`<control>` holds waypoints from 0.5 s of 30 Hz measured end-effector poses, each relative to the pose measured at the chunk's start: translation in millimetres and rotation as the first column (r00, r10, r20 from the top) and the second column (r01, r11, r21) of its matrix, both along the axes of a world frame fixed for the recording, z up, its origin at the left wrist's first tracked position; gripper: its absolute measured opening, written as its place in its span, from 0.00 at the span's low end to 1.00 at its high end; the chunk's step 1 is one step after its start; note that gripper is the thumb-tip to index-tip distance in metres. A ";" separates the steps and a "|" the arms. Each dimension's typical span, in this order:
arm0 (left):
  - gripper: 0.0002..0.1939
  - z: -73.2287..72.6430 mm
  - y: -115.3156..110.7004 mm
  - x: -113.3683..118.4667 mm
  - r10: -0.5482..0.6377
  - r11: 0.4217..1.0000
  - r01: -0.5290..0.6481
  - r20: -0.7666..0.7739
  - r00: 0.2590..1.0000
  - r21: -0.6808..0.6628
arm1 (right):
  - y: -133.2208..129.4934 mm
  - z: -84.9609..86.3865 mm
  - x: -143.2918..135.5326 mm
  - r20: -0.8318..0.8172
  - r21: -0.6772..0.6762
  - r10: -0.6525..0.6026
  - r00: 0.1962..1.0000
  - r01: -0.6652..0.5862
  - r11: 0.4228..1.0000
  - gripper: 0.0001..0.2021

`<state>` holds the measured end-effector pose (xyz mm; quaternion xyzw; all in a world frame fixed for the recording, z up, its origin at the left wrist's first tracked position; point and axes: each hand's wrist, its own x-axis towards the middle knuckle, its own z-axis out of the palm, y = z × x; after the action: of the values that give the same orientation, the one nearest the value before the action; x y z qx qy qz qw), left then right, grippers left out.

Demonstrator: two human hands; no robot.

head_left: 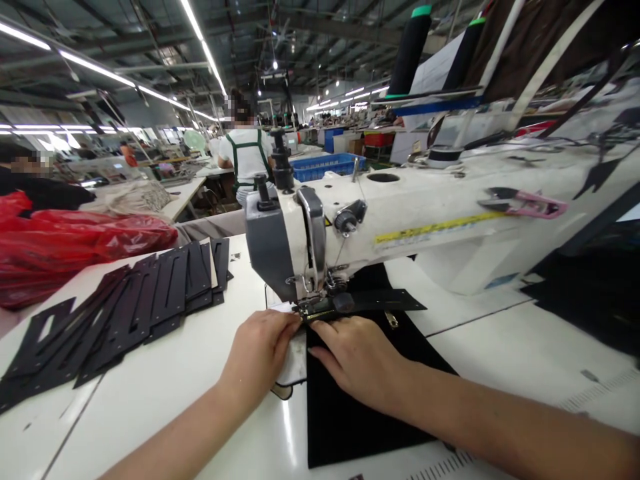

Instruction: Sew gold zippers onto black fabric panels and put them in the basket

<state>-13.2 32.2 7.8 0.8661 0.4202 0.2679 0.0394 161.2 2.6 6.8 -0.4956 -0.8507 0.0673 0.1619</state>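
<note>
A white and grey sewing machine (310,220) stands over a black fabric panel (370,427). Under its presser foot runs a zipper (320,315) with brass-coloured teeth, beside a black strip (390,300). My left hand (263,350) is closed, its fingertips pinching the zipper's left end close to the needle. Just right of it, my right hand (363,357) presses on the panel with fingers extended, the index tip by the zipper and the thumb apart. A metal zipper pull (391,320) lies on the panel beyond my right hand. The needle tip is hidden.
Slotted black pieces (155,287) lie overlapped on the left of the white table (165,407). Behind them is a red plastic bag (85,243). Pink-handled thread snips (525,202) rest on the machine arm. A blue crate (327,165) and a person (246,150) are farther back.
</note>
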 end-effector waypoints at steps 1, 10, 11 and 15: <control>0.07 -2.7 -0.1 -0.8 -0.013 1.000 0.013 0.009 1.000 0.014 | -0.7 -1.6 0.3 -0.017 0.006 0.010 1.000 -0.010 1.000 0.11; 0.08 -12.6 -3.9 1.0 -0.144 0.979 0.152 -0.069 0.987 0.135 | -6.0 -8.6 7.7 -0.030 0.238 0.112 0.993 -0.102 0.966 0.05; 0.08 -12.6 -4.9 1.5 -0.141 0.979 0.153 -0.090 0.986 0.138 | -4.7 -7.8 8.0 -0.037 0.322 0.102 0.994 -0.085 0.943 0.07; 0.08 -14.1 -9.0 3.2 -0.111 0.972 0.141 -0.162 0.981 0.189 | 4.0 -9.1 8.8 -0.072 0.394 0.047 0.996 -0.015 0.919 0.07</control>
<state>-10.0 23.1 -6.4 0.9084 0.3369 0.2397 -0.0624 170.0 6.6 -2.3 -0.4363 -0.8474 -0.0826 0.2910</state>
